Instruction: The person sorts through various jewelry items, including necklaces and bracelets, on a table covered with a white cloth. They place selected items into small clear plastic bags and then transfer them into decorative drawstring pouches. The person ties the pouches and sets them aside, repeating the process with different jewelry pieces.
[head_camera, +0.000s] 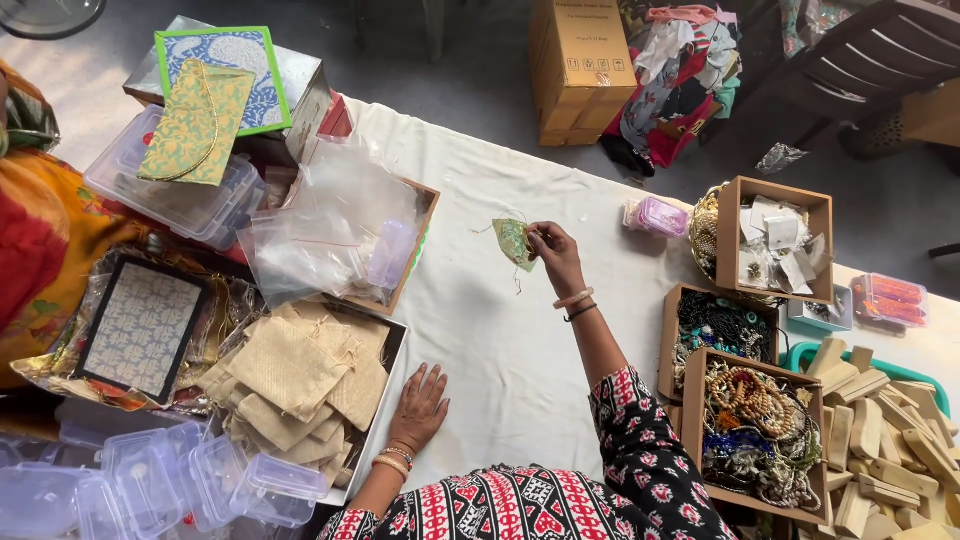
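My right hand (553, 253) is stretched out over the white tablecloth (500, 330) and pinches a small green patterned drawstring pouch (514, 242), its thin cords dangling. My left hand (420, 405) lies flat on the cloth with fingers spread, holding nothing, right beside a box of beige burlap pouches (300, 385). Both wrists carry bangles.
A box of clear plastic bags (340, 230) lies to the left of the pouch. Boxes of beads and jewellery (750, 420), paper tags (775, 245) and wooden pieces (880, 430) line the right. Clear plastic containers (150, 480) are stacked at lower left. A person in orange cloth (40, 230) sits at left.
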